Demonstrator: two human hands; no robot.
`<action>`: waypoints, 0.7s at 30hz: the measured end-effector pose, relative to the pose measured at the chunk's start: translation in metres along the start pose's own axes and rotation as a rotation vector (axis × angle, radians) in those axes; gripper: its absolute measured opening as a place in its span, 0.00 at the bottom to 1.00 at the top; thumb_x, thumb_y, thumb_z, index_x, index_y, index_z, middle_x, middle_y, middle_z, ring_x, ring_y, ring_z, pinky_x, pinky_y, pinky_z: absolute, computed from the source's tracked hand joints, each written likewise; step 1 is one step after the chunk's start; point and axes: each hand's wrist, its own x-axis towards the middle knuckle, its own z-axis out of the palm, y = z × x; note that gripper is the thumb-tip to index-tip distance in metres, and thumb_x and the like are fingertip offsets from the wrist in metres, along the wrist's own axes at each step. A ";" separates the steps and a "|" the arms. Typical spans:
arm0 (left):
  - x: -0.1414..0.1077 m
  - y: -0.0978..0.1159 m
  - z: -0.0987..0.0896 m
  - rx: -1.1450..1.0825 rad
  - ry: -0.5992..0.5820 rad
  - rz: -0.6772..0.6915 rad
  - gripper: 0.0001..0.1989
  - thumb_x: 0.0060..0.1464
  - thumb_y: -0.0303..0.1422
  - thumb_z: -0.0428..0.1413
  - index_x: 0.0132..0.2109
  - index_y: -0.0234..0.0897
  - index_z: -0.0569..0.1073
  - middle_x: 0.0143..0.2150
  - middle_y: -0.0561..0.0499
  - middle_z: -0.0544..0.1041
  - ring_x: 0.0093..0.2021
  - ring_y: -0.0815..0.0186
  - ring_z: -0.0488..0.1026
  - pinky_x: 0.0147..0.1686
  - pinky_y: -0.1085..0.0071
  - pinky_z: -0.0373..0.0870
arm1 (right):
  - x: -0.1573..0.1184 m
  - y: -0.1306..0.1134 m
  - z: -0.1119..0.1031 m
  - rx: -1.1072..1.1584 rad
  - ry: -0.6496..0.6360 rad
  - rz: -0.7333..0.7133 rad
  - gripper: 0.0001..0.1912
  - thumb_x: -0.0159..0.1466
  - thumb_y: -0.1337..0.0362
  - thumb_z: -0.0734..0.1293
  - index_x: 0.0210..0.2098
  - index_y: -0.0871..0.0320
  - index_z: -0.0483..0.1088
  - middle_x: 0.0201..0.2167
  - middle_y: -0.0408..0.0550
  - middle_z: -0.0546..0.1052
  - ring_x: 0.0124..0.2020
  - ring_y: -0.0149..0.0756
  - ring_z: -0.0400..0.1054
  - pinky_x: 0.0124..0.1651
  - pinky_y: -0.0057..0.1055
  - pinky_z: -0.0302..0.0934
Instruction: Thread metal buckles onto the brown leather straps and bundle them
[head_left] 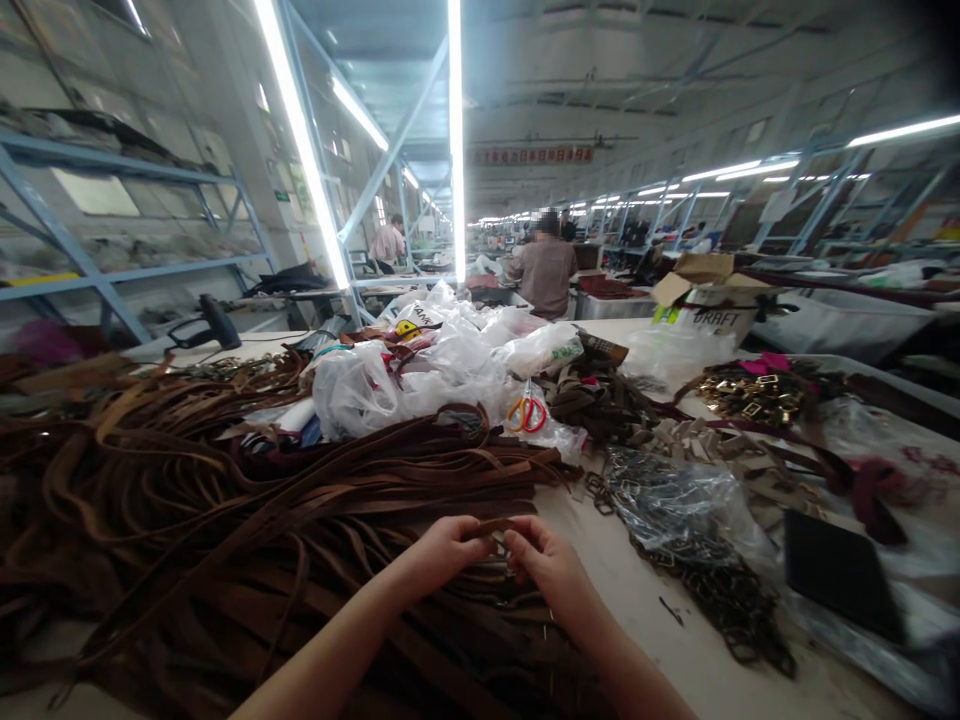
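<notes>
- Both hands at work over the pale desk (675,640): left hand (442,550) and right hand (544,560) pinched shut on one short brown leather strap (501,524), stretched between fingertips, seemingly for close inspection.
- Heaped just behind and left: long brown leather straps (225,500), within easy reach.
- Orange-handled scissors (527,412) on crumpled clear plastic bags (435,370), well apart.
- Brass metal buckles (757,392) piled far right.

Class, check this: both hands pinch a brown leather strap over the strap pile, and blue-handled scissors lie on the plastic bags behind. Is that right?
Not quite. The head view shows the scissors have orange-red handles, not blue. The rest holds: the left hand and right hand pinch a brown strap over the strap pile, and the scissors lie on the plastic bags behind.
</notes>
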 end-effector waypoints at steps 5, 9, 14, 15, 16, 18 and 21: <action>-0.004 0.004 0.003 0.138 0.081 0.035 0.16 0.53 0.43 0.46 0.34 0.34 0.70 0.23 0.57 0.67 0.25 0.71 0.61 0.26 0.76 0.57 | 0.004 0.006 0.002 0.396 0.110 0.232 0.17 0.46 0.56 0.72 0.28 0.61 0.68 0.20 0.38 0.70 0.19 0.23 0.63 0.22 0.22 0.61; -0.001 0.005 0.001 0.311 0.233 0.042 0.15 0.55 0.42 0.43 0.31 0.36 0.66 0.20 0.58 0.64 0.23 0.71 0.61 0.24 0.76 0.56 | 0.004 0.003 -0.007 0.808 0.187 0.349 0.12 0.46 0.65 0.73 0.27 0.60 0.68 0.19 0.37 0.71 0.19 0.22 0.65 0.22 0.18 0.63; 0.008 0.006 -0.001 0.299 0.378 0.065 0.15 0.53 0.43 0.45 0.29 0.36 0.66 0.22 0.57 0.66 0.24 0.70 0.62 0.26 0.75 0.58 | 0.001 -0.008 -0.011 1.106 0.202 0.501 0.04 0.54 0.72 0.68 0.24 0.63 0.67 0.19 0.43 0.73 0.19 0.23 0.67 0.22 0.17 0.64; 0.009 0.006 0.000 0.320 0.384 0.068 0.15 0.53 0.43 0.45 0.29 0.36 0.67 0.23 0.56 0.67 0.25 0.69 0.63 0.27 0.75 0.58 | 0.000 -0.010 -0.009 1.132 0.189 0.520 0.04 0.54 0.72 0.67 0.24 0.63 0.67 0.19 0.43 0.73 0.19 0.23 0.67 0.22 0.17 0.64; 0.009 0.007 0.001 0.342 0.383 0.071 0.15 0.52 0.43 0.46 0.29 0.36 0.68 0.24 0.56 0.69 0.26 0.69 0.65 0.28 0.74 0.59 | -0.001 -0.011 -0.008 1.152 0.170 0.531 0.04 0.55 0.72 0.67 0.25 0.64 0.68 0.19 0.43 0.72 0.19 0.23 0.67 0.22 0.17 0.65; 0.008 0.008 0.005 0.374 0.372 0.072 0.14 0.52 0.42 0.47 0.29 0.36 0.69 0.26 0.54 0.71 0.28 0.68 0.66 0.29 0.74 0.59 | -0.002 -0.013 -0.005 1.172 0.135 0.540 0.04 0.55 0.72 0.66 0.25 0.64 0.68 0.19 0.43 0.72 0.20 0.24 0.67 0.22 0.18 0.65; 0.006 0.008 0.009 0.356 0.359 0.086 0.15 0.52 0.41 0.47 0.29 0.36 0.70 0.26 0.54 0.72 0.29 0.68 0.67 0.30 0.74 0.59 | -0.002 -0.013 -0.002 1.182 0.130 0.553 0.03 0.56 0.72 0.66 0.25 0.63 0.68 0.19 0.42 0.72 0.20 0.24 0.67 0.22 0.17 0.64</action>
